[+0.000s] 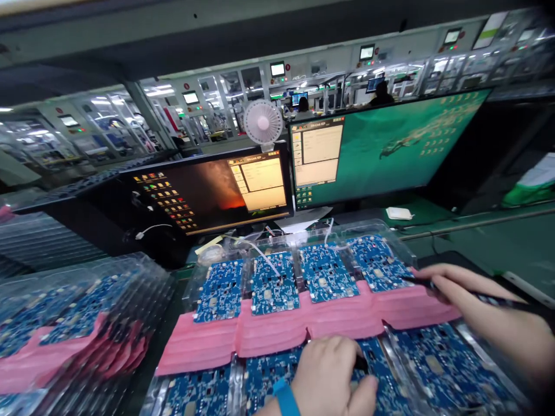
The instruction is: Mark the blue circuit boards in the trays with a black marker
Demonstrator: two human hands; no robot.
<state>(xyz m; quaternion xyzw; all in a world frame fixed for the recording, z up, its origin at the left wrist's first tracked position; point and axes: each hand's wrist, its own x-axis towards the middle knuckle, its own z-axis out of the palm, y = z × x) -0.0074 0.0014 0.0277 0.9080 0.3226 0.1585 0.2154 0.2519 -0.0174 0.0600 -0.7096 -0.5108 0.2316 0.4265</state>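
My right hand (457,286) pinches a thin black pen-shaped tool (498,299), its tip at the lower right corner of the far-right blue circuit board (376,260). Beneath the boards is a clear plastic tray (191,289), with a pink foam strip (273,329) lying across its middle. My left hand (332,370), wearing a blue wristband (286,398), is over the near row of boards with fingers curled; a small dark thing (361,363) shows beside its fingers, its kind unclear. A white cable (266,260) reaches the second board (275,283) of the far row.
Stacked trays of boards with pink strips (82,341) stand at the left. Behind the tray are two monitors, one dark orange (208,185) and one green (390,150), with a small white fan (262,122) between them. A white box (399,214) lies at the right.
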